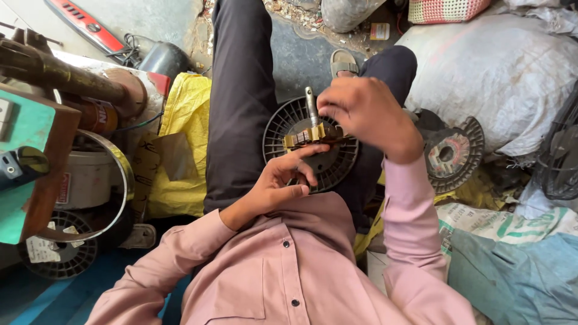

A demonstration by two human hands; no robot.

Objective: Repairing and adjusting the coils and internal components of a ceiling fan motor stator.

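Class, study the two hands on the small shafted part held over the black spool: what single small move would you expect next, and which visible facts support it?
Probably a slight turn of the shafted part by the right hand. That hand pinches it from above beside the upright metal shaft, while the left hand props it from below with thumb and fingertips, over the black spool. Any wire is too fine to see.

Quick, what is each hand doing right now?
Left hand: closed loosely under the small motor armature, supporting it.
Right hand: closed, fingers pinching at the armature's top; what they pinch cannot be told.
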